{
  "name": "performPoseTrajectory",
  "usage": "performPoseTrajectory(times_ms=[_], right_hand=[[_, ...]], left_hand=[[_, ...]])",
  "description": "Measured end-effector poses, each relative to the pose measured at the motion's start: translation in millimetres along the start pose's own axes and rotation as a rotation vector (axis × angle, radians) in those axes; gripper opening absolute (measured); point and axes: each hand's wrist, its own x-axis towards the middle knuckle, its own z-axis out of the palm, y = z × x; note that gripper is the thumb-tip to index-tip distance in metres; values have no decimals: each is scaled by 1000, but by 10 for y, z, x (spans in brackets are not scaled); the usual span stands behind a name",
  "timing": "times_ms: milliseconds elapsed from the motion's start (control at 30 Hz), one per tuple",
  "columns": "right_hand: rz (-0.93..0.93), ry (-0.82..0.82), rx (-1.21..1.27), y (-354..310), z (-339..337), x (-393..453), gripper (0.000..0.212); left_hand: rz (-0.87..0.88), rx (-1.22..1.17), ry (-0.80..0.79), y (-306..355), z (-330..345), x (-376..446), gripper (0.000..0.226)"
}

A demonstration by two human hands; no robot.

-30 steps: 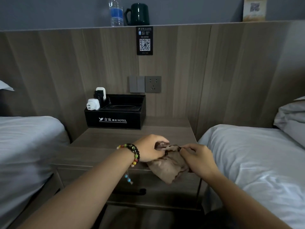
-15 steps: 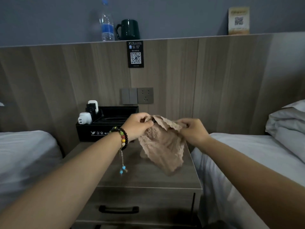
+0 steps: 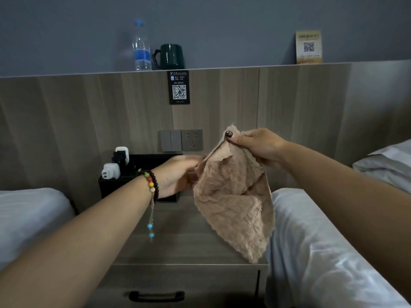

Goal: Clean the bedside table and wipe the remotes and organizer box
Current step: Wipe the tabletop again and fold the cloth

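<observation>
A tan fluffy cloth [image 3: 233,196] hangs in the air above the wooden bedside table [image 3: 178,247]. My right hand [image 3: 255,145] pinches its top corner, thumb on the front. My left hand [image 3: 175,174], with a bead bracelet on the wrist, holds the cloth's left edge lower down. Behind my left hand, the black organizer box [image 3: 111,185] stands at the back left of the table. It holds a white remote [image 3: 122,151], a black remote [image 3: 119,158] and a white plug adapter [image 3: 110,171]. My left hand hides most of the box.
White beds flank the table on the left [image 3: 29,216] and right [image 3: 322,252]. A switch and socket plate [image 3: 180,140] sits on the wood headboard. On the ledge above stand a water bottle [image 3: 141,47], a dark mug [image 3: 170,56] and a card [image 3: 308,47]. A drawer handle [image 3: 156,295] is below.
Both hands have lifted the cloth off the table edge and spread it open. My right hand rose higher than my left. The view tilted down toward the table.
</observation>
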Motion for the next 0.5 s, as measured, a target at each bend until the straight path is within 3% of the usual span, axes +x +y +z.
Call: performPoseTrajectory(times_ms=[100,200,300,367,433,500], right_hand=[[23,-33,10,3,65,-50,52],[48,-13,38,14,93,-81,52],[77,42,114,46,87,-66,55],[102,112,156,57,74,-60,47],[124,157,177,63,51,-65,44],[123,149,116,66,30,-74,44]], left_hand=[[56,132,92,-95,44,-13,27],[57,200,132,-61,19,-26,30],[51,168,183,60,29,-57,20],[65,159,110,114,40,-108,8],[89,316,70,100,40,-123,29],[118,472,131,65,66,-97,45]])
